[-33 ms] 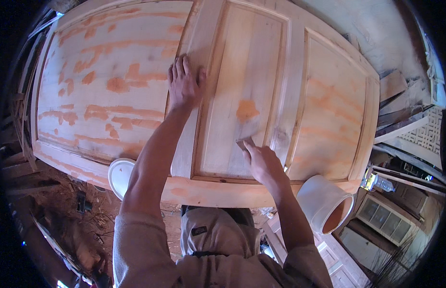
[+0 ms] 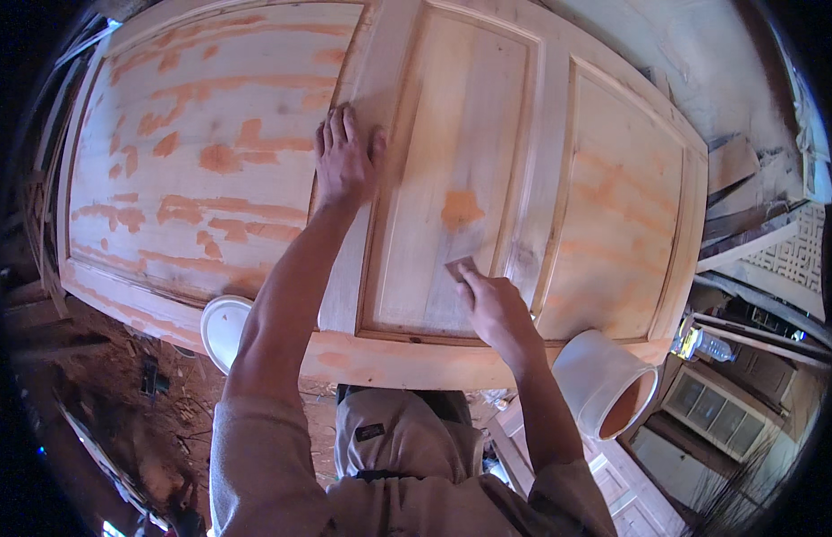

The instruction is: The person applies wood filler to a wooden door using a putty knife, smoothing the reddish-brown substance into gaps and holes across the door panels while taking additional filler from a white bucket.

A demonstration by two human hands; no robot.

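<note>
A large panelled wooden door [image 2: 550, 179] lies across in front of me, with orange filler smears over its panels. My left hand [image 2: 346, 161] rests flat on the rail between the left panel and the middle panel, fingers stretched out and nothing held. Over the lower part of the middle panel [image 2: 434, 143], my right hand [image 2: 498, 313] pinches a small flat brown piece [image 2: 461, 268], its edge at the wood. Whether this is a scraper or a folded abrasive sheet I cannot tell. Just beyond it sits an orange filler patch [image 2: 462, 208].
A white round lid [image 2: 224, 329] is at the door's near edge beside my left forearm. Right of my right forearm, a white tub [image 2: 604, 380] lies tilted, orange-brown inside. Timber pieces [image 2: 747, 206] and a clear bottle [image 2: 713, 345] are at the right. Debris covers the floor [image 2: 188, 403].
My right hand and the flat piece have shifted very slightly to the right, and the piece is turned a little. The left hand stays in nearly the same place.
</note>
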